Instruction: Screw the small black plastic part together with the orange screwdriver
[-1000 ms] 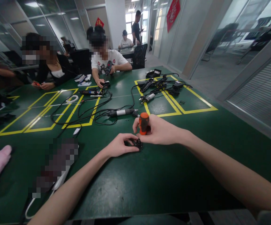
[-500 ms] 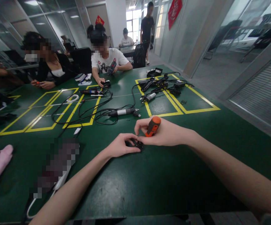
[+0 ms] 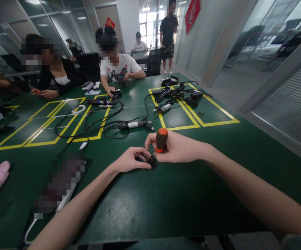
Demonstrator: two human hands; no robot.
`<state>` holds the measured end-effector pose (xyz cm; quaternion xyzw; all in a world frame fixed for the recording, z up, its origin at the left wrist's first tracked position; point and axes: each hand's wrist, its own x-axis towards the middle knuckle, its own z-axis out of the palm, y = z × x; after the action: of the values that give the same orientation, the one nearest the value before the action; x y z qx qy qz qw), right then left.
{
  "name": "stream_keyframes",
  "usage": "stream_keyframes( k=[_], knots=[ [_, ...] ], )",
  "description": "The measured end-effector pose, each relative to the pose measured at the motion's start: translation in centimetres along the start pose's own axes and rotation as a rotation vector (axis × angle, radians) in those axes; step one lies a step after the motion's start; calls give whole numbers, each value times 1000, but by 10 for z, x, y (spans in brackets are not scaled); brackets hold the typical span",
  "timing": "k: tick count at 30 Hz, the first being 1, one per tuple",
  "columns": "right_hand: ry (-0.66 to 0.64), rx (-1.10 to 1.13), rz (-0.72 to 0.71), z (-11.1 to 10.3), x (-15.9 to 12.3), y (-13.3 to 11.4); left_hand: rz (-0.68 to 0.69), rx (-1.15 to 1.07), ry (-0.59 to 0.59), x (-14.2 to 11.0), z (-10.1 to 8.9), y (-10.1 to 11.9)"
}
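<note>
A screwdriver (image 3: 162, 140) with an orange and grey handle stands nearly upright in my right hand (image 3: 178, 147); its shaft and tip are hidden by the fingers. Just left of it, my left hand (image 3: 131, 159) curls thumb and fingers around a small black round part (image 3: 152, 160) on the green table. The part has a raised round piece in its middle. My right fingertips are close to it, and I cannot tell whether they touch it.
Beyond my hands lie a grey and black cylindrical tool (image 3: 135, 125) with a coiled cable and another silver and black one (image 3: 164, 109). More black cables and parts sit inside yellow tape outlines (image 3: 219, 124). A co-worker (image 3: 119, 67) across the table holds a power tool (image 3: 121, 74).
The screwdriver handle has turned more upright and shifted slightly left with my right hand. More of the black part's top shows. A standing person in the background has moved right.
</note>
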<state>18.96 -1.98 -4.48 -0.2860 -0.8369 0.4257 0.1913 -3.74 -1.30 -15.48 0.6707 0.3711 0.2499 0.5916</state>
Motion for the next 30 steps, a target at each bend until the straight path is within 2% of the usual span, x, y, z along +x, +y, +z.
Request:
stream_keyframes(
  k=[4,15,22,30],
  knots=[
    [48,-34,-14,1,0,1,-5,-23,-9,1,-2,1],
    [-22,-3,-10,-1,0,-2,-33,-13,-63,2,-6,3],
    [31,-20,-17,-1,-1,-1,-19,31,-66,2,-8,3],
    [-17,-36,-3,-3,-2,-3,13,41,-92,3,-10,7]
  ],
)
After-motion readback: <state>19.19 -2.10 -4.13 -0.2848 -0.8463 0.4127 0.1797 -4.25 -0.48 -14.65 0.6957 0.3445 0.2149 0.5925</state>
